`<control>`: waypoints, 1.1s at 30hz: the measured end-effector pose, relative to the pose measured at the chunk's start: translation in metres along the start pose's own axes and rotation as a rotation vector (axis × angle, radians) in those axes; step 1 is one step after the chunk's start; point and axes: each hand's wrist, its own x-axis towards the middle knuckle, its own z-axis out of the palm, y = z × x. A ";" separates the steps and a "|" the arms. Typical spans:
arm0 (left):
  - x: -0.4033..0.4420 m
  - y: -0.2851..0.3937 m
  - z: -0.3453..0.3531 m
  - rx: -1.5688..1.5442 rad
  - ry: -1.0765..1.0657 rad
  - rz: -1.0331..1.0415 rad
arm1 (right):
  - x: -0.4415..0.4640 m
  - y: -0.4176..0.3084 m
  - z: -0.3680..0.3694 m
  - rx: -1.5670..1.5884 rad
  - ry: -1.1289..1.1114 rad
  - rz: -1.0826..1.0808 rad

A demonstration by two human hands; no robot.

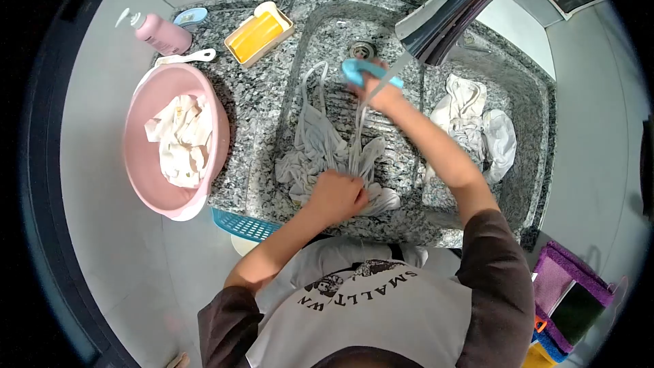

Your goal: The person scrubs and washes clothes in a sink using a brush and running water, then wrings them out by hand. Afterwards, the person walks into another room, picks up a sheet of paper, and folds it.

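Note:
My left hand (337, 197) is closed on a wet, light grey cloth (317, 140) that lies bunched on the ribbed granite washboard. Two thin straps of the cloth reach up toward the drain. Farther up, my right hand (383, 90) grips a light blue brush (368, 71), slightly blurred, beside the stream of water and just below the drain (362, 50). The brush is apart from the bunched part of the cloth; its bristles cannot be made out.
Above the sink hangs a chrome faucet (446, 17). White cloths (464, 105) lie in the right basin. At the left stand a pink basin (219, 129) with white cloth inside, a pink pump bottle (163, 34), a white-handled brush (194, 57) and a tray with a yellow bar (255, 35).

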 end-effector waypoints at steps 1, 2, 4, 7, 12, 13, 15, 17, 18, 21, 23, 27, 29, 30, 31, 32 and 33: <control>-0.003 0.000 -0.003 -0.053 0.079 0.005 | 0.010 0.007 -0.004 -0.003 0.011 0.004; -0.006 -0.001 -0.006 -0.106 0.158 0.011 | 0.009 0.010 -0.006 0.000 0.012 0.004; -0.001 -0.007 -0.029 0.117 0.329 -0.068 | 0.009 0.005 -0.050 0.307 -0.176 0.236; 0.021 -0.027 -0.048 0.294 0.326 -0.324 | -0.049 0.011 -0.078 0.435 0.063 0.240; 0.064 -0.046 -0.007 0.262 0.043 -0.384 | -0.181 0.073 -0.077 0.377 0.016 0.565; 0.073 -0.048 0.000 0.179 0.007 -0.246 | -0.210 0.092 -0.062 0.381 -0.051 0.627; 0.099 -0.046 0.008 0.096 -0.029 -0.095 | -0.259 0.120 -0.036 0.354 -0.369 0.738; 0.133 -0.045 0.011 0.221 0.054 -0.203 | -0.283 0.118 -0.025 0.368 -0.462 0.790; 0.154 -0.067 0.021 0.177 0.182 -0.147 | -0.290 0.118 -0.022 0.384 -0.560 0.826; 0.195 -0.096 -0.016 0.144 0.491 -0.281 | -0.298 0.113 -0.017 0.431 -0.567 0.840; 0.194 -0.103 -0.043 0.076 0.675 -0.268 | -0.297 0.111 -0.020 0.407 -0.601 0.866; 0.131 -0.057 -0.053 0.312 0.258 -0.049 | -0.289 0.105 -0.015 0.298 -0.805 0.792; 0.089 -0.025 -0.040 0.185 -0.076 0.262 | -0.280 0.095 -0.022 0.229 -0.813 0.723; 0.067 -0.012 -0.034 0.043 -0.136 0.376 | -0.278 0.092 -0.024 0.159 -0.815 0.654; 0.048 -0.003 -0.028 -0.099 -0.196 0.490 | -0.279 0.089 -0.022 0.095 -0.678 0.661; 0.037 0.003 -0.017 -0.100 -0.200 0.487 | -0.272 0.079 -0.033 0.098 -0.681 0.660; 0.030 0.008 -0.002 -0.035 -0.167 0.483 | -0.255 0.064 -0.059 0.081 -0.595 0.646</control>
